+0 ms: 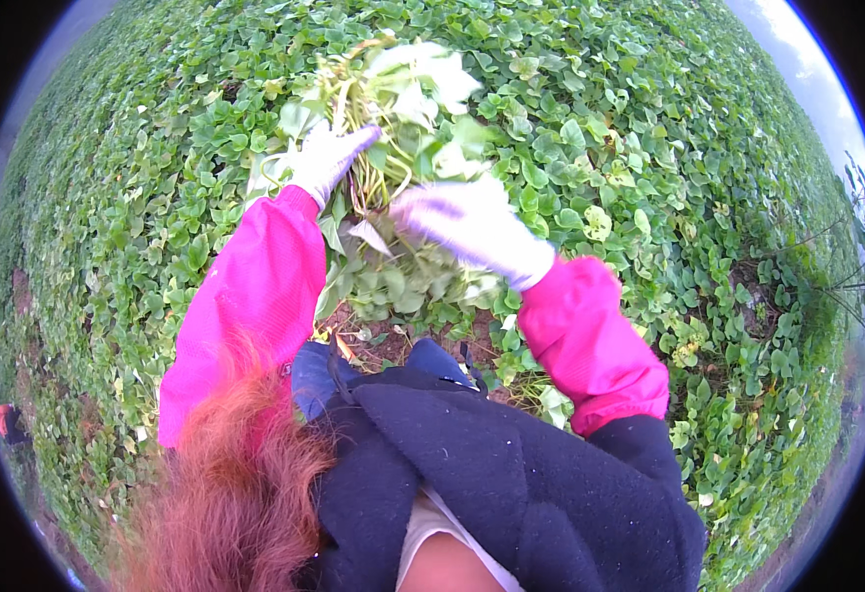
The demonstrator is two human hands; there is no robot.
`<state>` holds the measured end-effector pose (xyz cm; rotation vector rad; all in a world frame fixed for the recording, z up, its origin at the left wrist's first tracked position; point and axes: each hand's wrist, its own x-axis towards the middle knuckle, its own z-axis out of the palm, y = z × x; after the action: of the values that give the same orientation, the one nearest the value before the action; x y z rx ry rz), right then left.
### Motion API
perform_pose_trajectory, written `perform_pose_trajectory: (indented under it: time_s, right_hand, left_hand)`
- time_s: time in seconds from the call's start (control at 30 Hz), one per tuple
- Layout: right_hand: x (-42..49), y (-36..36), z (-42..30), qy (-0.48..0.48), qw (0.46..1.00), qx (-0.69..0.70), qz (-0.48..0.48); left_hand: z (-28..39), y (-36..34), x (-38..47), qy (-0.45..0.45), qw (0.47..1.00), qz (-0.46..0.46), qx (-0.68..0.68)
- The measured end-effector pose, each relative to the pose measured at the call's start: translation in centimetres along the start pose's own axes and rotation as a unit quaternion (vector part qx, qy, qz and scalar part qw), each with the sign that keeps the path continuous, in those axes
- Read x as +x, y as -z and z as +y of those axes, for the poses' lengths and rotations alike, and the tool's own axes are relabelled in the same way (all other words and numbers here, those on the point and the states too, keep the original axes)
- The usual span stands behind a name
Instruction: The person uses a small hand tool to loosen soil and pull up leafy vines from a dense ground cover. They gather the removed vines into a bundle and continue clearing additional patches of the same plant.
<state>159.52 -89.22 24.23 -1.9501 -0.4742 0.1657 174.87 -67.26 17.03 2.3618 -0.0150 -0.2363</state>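
A bundle of leafy green vines (379, 176), which look like sweet potato vines, is held up in front of me. My left hand (329, 159), in a pale glove, grips its left side with the thumb lying across the stems. Pale leaves, blurred by motion, fan out at the bundle's top, and more leaves hang below. My right hand (473, 222), gloved too, is at the lower right of the bundle against the stems and leaves. Blur hides its fingertips, so whether it grips any stems is unclear. Bright pink sleeves cover both forearms.
Dense heart-shaped foliage (610, 185) spreads over the field on all sides. Bare brown soil (380, 337) shows near my legs. At the far left edge is a small red and dark shape (9, 423), perhaps a person. Thin twiggy stems (839, 274) stand at the right.
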Motion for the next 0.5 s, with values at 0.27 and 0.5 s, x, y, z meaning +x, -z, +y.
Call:
perform_pose_trajectory:
  time_s: [0.27, 0.5]
  right_hand:
    - [0.1, -15.3, 9.4, -0.188, 0.939, 0.288, 0.032]
    - [1.0, -15.2, 9.9, -0.112, 0.921, 0.336, 0.164]
  left_hand:
    - [2.2, 0.3, 2.3, -0.093, 0.954, 0.121, -0.256]
    - [3.5, 0.2, 2.6, -0.149, 0.909, 0.15, -0.359]
